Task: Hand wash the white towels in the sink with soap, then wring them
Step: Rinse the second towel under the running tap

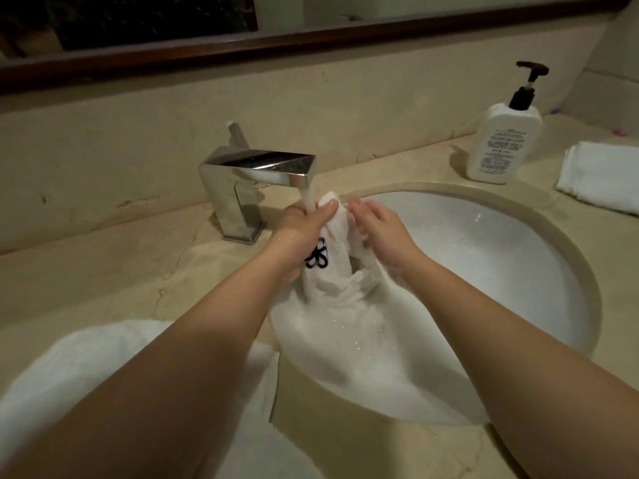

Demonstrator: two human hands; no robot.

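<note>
A wet white towel (340, 278) with a black embroidered emblem hangs over the white sink (501, 257), its top bunched under the running stream from the chrome faucet (256, 174). My left hand (301, 229) grips the towel's upper left side, thumb over the top. My right hand (380, 229) holds the right side of the same bunch, fingers curled into the cloth. The towel's lower part trails down into the basin.
A white soap pump bottle (501, 140) stands on the beige counter (121, 271) behind the sink at right. A folded white towel (601, 181) lies at the far right. Another white towel (86, 368) lies on the counter at front left, under my left forearm.
</note>
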